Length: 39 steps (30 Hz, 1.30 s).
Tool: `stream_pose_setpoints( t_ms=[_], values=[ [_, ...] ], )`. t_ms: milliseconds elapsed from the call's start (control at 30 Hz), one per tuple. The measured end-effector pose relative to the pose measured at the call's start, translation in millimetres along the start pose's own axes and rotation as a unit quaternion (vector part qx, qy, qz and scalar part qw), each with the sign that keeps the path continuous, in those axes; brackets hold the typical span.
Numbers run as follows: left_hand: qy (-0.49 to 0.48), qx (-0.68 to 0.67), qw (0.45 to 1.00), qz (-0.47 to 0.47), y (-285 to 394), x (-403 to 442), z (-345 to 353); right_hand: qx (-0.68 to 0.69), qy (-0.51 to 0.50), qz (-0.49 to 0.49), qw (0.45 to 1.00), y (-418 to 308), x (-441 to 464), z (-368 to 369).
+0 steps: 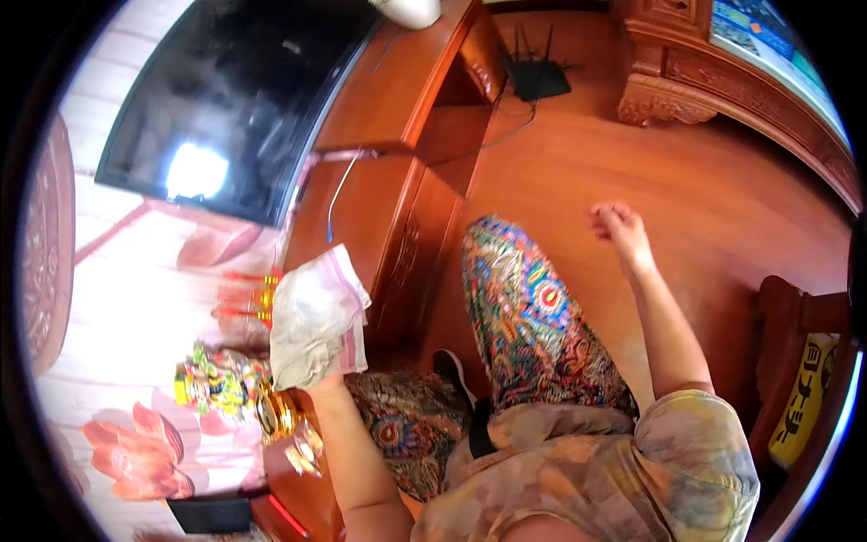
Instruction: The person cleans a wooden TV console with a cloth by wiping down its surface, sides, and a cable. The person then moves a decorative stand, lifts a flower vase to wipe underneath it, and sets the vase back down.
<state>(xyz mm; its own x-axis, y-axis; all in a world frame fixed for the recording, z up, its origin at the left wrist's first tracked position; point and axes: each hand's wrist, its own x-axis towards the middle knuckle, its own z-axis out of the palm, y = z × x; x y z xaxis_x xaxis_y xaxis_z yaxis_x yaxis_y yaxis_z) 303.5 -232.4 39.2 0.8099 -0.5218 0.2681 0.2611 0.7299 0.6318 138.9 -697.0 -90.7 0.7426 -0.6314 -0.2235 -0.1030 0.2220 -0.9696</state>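
A pale cloth (316, 307) with a pinkish stripe along its edge hangs from my left hand (327, 379). The cloth covers most of that hand's fingers. Close beside it are a colourful figurine (221, 384) and a gold ornament (276, 414) on the cabinet. My right hand (619, 228) is held out over the floor, away from any object, with its fingers curled in and nothing visible in them.
A wooden TV cabinet (370, 113) runs along the left, below a dark television (235, 90). A black router (539, 79) with antennas sits on the wooden floor (551, 163). Carved furniture (750, 86) stands upper right, and a dark wooden piece (781, 312) at right.
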Motion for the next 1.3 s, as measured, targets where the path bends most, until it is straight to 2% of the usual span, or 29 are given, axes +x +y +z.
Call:
stream_pose_setpoints(
  t_ms=[67,100,167,267,300,433,600,667,733,800,833,867,967,1000,1067,1133,1200,1267,1300],
  values=[
    [-0.005,-0.019,1.0,0.008,-8,28,1,0.005,0.012,0.018,1.0,22,-2,-8],
    [0.023,-0.03,0.999,0.008,-14,39,6,0.006,0.02,0.01,1.0,26,-2,-8],
    [0.084,-0.052,0.995,0.009,-26,55,19,0.039,0.026,0.067,0.997,28,-3,-8],
    [0.169,-0.091,0.981,0.014,-48,79,33,0.042,0.02,0.044,0.998,24,-1,-7],
    [0.119,-0.075,0.99,-0.001,-57,87,31,0.039,0.026,0.031,0.998,18,-4,-7],
    [0.019,-0.032,0.999,0.011,-90,125,27,0.014,0.063,0.023,0.998,5,-17,-4],
    [0.046,-0.116,0.992,-0.002,-105,148,21,-0.014,0.129,0.014,0.991,-20,-40,-9],
    [0.022,-0.085,0.996,0.025,-111,157,12,-0.027,0.154,0.003,0.988,-30,-46,-15],
    [0.03,-0.15,0.988,0.023,-117,174,9,-0.045,0.173,0.001,0.984,-54,-55,-5],
    [0.031,-0.215,0.976,-0.011,-117,177,11,-0.045,0.163,-0.075,0.983,-76,-67,11],
    [0.049,-0.245,0.968,-0.023,-116,177,17,-0.059,0.178,-0.082,0.979,-83,-76,18],
    [0.068,-0.275,0.958,-0.035,-114,176,23,-0.082,0.156,-0.12,0.977,-90,-83,24],
    [-0.027,-0.279,0.96,-0.025,-120,173,22,-0.159,0.112,-0.186,0.963,-115,-101,47],
    [-0.015,-0.254,0.967,-0.007,-126,180,11,-0.196,0.082,-0.208,0.955,-123,-105,56],
    [-0.032,-0.262,0.964,-0.02,-123,173,17,-0.249,0.028,-0.201,0.947,-135,-102,74],
    [-0.03,-0.27,0.962,-0.025,-125,172,8,-0.436,-0.055,-0.165,0.883,-136,-93,99],
    [-0.014,-0.315,0.948,-0.047,-125,168,10,-0.493,-0.161,-0.143,0.843,-118,-84,127],
    [0.018,-0.3,0.953,-0.039,-127,165,10,-0.556,-0.277,-0.073,0.78,-61,-59,144],
    [-0.038,-0.28,0.959,-0.03,-131,165,7,-0.562,-0.344,-0.063,0.75,-24,-51,145]
  ],
)
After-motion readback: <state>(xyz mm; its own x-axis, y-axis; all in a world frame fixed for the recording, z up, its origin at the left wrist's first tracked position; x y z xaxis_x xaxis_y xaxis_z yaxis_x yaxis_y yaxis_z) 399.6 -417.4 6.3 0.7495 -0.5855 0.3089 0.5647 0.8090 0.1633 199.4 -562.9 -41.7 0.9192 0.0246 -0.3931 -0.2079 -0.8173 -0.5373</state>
